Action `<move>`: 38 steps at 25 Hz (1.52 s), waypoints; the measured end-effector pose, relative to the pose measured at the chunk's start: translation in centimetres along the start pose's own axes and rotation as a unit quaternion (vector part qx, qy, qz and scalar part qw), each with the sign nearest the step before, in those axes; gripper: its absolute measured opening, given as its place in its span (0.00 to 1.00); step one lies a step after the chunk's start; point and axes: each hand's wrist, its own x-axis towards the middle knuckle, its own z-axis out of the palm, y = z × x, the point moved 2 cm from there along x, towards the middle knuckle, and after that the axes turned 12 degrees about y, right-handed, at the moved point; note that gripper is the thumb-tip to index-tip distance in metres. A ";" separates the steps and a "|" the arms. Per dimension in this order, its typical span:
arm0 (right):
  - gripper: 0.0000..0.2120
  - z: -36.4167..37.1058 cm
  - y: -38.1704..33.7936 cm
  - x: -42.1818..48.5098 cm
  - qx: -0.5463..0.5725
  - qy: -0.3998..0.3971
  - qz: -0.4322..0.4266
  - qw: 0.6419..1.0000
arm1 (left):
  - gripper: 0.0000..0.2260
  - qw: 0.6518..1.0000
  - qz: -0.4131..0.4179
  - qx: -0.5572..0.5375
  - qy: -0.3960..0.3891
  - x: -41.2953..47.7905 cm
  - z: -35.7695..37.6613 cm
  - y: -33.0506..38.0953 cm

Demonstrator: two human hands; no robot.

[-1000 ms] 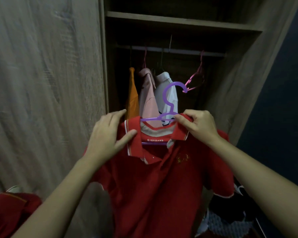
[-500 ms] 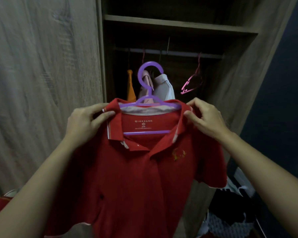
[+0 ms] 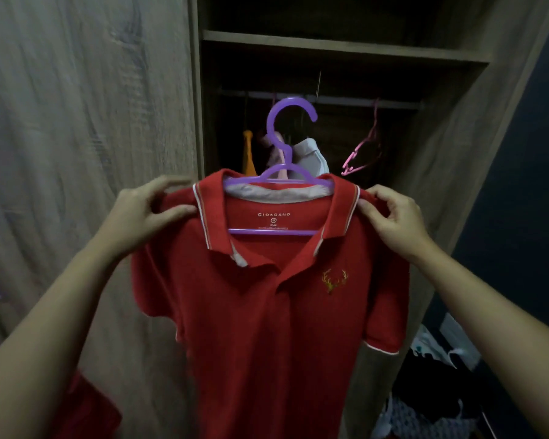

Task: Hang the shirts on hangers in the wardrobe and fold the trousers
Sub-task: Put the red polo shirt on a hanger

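Now: left hand (image 3: 146, 213) pinches the red shirt (image 3: 267, 312) at the shoulder left of the purple hanger (image 3: 286, 147). The right hand (image 3: 393, 213) pinches the shoulder right of it, probably to seat the shirt squarely. Rail (image 3: 346, 99) is above the hanger, whose hook is free, so the shirt is not yet hung. Pink hanger (image 3: 362, 153), up-right of it, hangs bare.

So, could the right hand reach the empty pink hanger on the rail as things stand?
Probably not yet: the right hand pinches the red shirt. Once freed, the way looks open; the pink hanger hangs alone.
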 end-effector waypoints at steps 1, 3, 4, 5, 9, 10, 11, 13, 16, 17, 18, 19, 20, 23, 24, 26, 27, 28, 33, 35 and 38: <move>0.14 0.0 0.0 0.2 0.002 -0.003 -0.001 1.000 | 0.26 1.000 0.008 0.010 0.007 0.0 -0.2 -0.3; 0.13 0.0 -0.1 0.4 0.006 -0.018 -0.003 1.000 | 0.26 0.999 0.017 0.013 0.029 -0.2 -0.2 -0.4; 0.13 0.0 -0.2 0.4 0.010 -0.024 -0.004 1.000 | 0.24 0.999 0.020 0.008 0.039 -0.3 -0.3 -0.5; 0.13 0.0 -0.2 0.3 0.013 -0.029 -0.004 0.999 | 0.23 0.999 0.017 0.001 0.043 -0.3 -0.4 -0.4; 0.15 0.5 0.4 -0.7 -0.025 -0.046 0.023 0.998 | 0.08 0.999 0.000 -0.047 0.005 -0.7 -0.4 -0.1; 0.13 0.5 0.5 -0.8 -0.019 -0.050 0.025 0.998 | 0.05 0.999 0.002 -0.050 0.008 -0.8 -0.3 0.0; 0.11 0.6 0.6 -0.7 -0.004 -0.050 0.028 0.998 | 0.05 0.999 0.006 -0.044 0.025 -0.8 -0.5 0.0; 0.07 0.3 0.6 -0.5 0.039 -0.047 0.037 0.997 | 0.07 0.997 0.002 -0.029 0.067 -0.8 -0.9 -0.3; 0.14 0.3 2.9 -1.7 0.100 -0.119 0.117 0.981 | 0.04 0.995 -0.023 -0.038 0.088 -0.9 -2.0 -1.1; 0.14 0.6 4.0 -2.7 0.118 -0.148 0.139 0.972 | 0.04 0.995 -0.037 -0.044 0.084 -1.1 -2.4 -1.3; 0.12 0.7 4.7 -3.7 0.121 -0.154 0.155 0.968 | 0.04 0.995 -0.045 -0.044 0.079 -1.3 -2.7 -1.5; 0.07 0.9 5.7 -4.4 0.133 -0.141 0.169 0.966 | 0.05 0.995 -0.051 -0.042 0.072 -1.5 -2.9 -1.6; 0.05 0.7 6.2 -4.7 0.127 -0.116 0.183 0.968 | 0.05 0.996 -0.055 -0.039 0.064 -1.7 -2.9 -1.7; 0.07 0.3 6.8 -4.2 0.112 -0.123 0.201 0.965 | 0.06 0.996 -0.061 -0.045 0.049 -1.6 -2.3 -1.3; 0.12 0.3 6.3 -3.5 0.104 -0.142 0.188 0.966 | 0.07 0.996 -0.054 -0.045 0.052 -1.6 -2.1 -1.2; 0.23 0.1 4.3 -2.0 0.116 -0.120 0.132 0.977 | 0.05 0.995 -0.055 -0.061 0.062 -1.9 -1.7 -1.3; 0.25 0.0 2.9 -1.0 0.114 -0.104 0.092 0.984 | 0.03 0.993 -0.063 -0.076 0.071 -1.9 -1.5 -1.6; 0.26 -0.1 1.1 -0.2 0.096 -0.106 0.051 0.988 | 0.06 0.991 -0.066 -0.081 0.080 -1.9 -1.3 -1.7; 0.26 2.0 -1.3 1.7 0.002 -0.217 -0.015 0.976 | 0.03 0.994 -0.038 -0.092 0.053 -1.7 -0.3 -0.2; 0.20 2.7 -0.8 1.3 0.070 -0.186 -0.007 0.980 | 0.06 0.997 -0.031 -0.071 0.010 -1.8 -0.6 -0.3; 0.15 3.9 -0.8 0.5 0.094 -0.165 0.002 0.982 | 0.21 0.991 -0.025 0.014 -0.131 -0.6 -0.4 0.2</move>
